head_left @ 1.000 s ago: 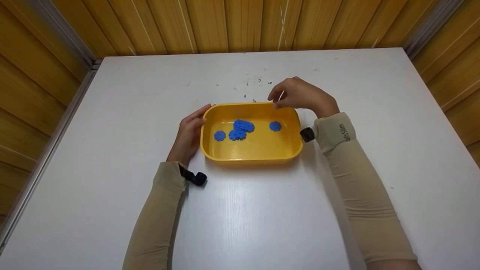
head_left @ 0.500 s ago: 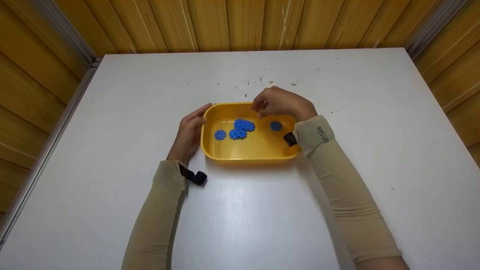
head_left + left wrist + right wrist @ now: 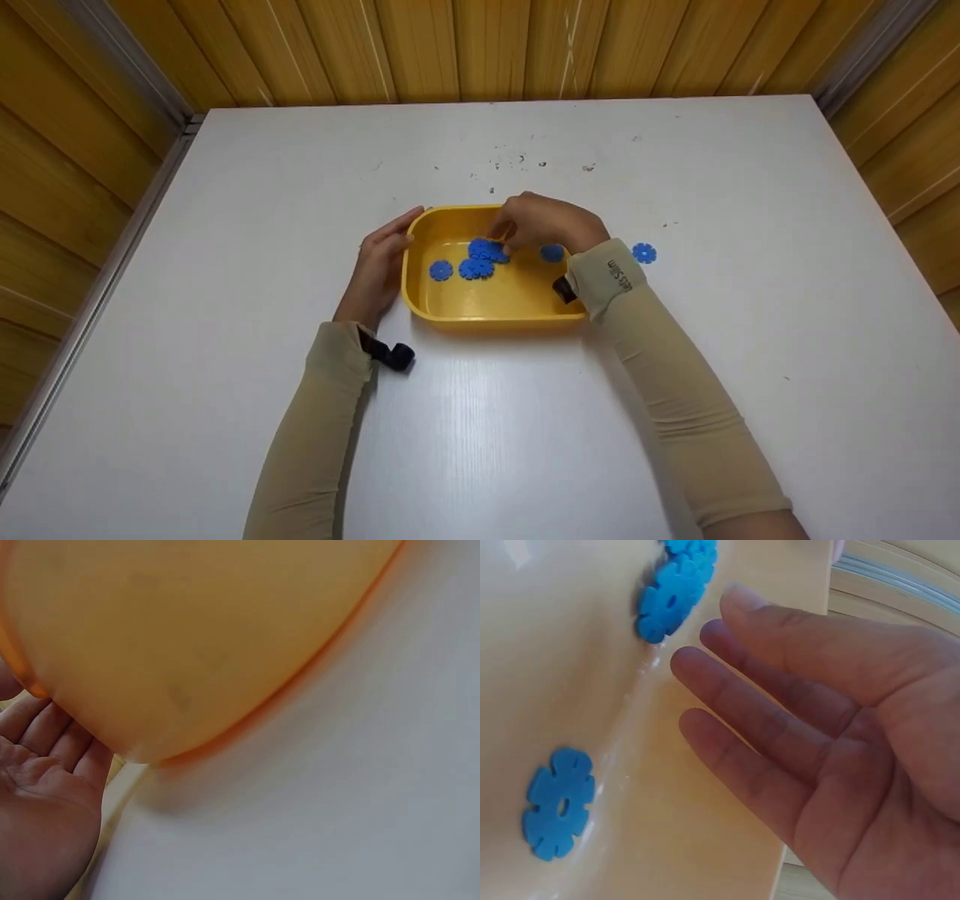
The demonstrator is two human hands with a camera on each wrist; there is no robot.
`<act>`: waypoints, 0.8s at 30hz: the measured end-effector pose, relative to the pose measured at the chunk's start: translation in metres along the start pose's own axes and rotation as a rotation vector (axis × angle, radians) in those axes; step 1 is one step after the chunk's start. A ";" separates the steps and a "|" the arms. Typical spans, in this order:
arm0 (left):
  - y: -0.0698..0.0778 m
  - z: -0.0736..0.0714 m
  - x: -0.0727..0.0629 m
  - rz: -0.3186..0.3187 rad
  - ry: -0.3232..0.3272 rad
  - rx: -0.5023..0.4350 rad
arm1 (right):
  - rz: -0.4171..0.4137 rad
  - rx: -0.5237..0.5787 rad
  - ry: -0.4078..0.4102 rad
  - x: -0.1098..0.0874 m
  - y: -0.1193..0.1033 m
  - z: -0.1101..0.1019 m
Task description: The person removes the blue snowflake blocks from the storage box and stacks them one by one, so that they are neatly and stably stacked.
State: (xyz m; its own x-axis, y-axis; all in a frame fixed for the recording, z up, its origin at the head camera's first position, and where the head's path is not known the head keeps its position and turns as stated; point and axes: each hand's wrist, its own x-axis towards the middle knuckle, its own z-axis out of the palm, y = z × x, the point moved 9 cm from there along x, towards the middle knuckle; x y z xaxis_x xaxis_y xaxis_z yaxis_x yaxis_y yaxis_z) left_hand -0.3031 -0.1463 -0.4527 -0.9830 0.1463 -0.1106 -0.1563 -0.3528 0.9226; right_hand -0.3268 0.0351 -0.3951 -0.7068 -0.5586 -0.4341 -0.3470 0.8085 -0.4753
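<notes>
A yellow plastic box (image 3: 491,322) stands on the white table. My left hand (image 3: 375,266) grips its left wall, the thumb at the rim and the fingers along the outside, as the left wrist view also shows around the box (image 3: 187,652). Inside lie several blue notched discs: a cluster (image 3: 480,259) near the middle, one disc (image 3: 441,271) at left and one (image 3: 553,253) at right, partly covered by my right wrist. My right hand (image 3: 544,221) reaches in beside the cluster (image 3: 675,596). Its fingers are extended and hold nothing in the right wrist view.
Another blue notched disc (image 3: 643,253) lies on the white table (image 3: 465,435), right of the box beside my right sleeve. Small dark marks (image 3: 521,160) speckle the table behind the box. Wood-patterned panels (image 3: 487,52) rise beyond the far edge.
My right hand has moved left and down from above the box's right rear rim to the blue cluster. A disc on the table, right of the box, has come into view. The left hand stays put.
</notes>
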 end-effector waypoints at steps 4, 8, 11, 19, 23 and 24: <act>0.000 0.001 0.000 0.005 -0.006 -0.013 | -0.025 -0.020 0.005 0.002 -0.002 0.004; 0.000 0.000 0.000 0.006 -0.006 -0.022 | -0.047 -0.026 0.013 0.004 -0.004 0.006; 0.000 -0.001 0.000 0.002 0.008 -0.024 | -0.044 -0.034 0.023 0.004 -0.005 0.006; 0.000 -0.003 0.001 -0.006 0.028 -0.017 | -0.003 -0.094 0.057 0.003 -0.006 0.008; -0.001 -0.002 0.001 -0.007 0.022 -0.013 | 0.002 -0.102 0.064 0.002 -0.006 0.012; -0.001 -0.002 0.000 -0.008 0.021 -0.014 | -0.001 -0.102 0.062 0.002 -0.007 0.013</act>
State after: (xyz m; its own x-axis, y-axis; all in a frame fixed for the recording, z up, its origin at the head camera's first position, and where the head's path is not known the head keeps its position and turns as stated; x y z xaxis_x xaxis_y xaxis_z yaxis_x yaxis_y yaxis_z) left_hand -0.3032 -0.1474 -0.4545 -0.9835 0.1297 -0.1261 -0.1656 -0.3647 0.9163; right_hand -0.3177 0.0264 -0.4026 -0.7423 -0.5491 -0.3841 -0.4063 0.8246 -0.3936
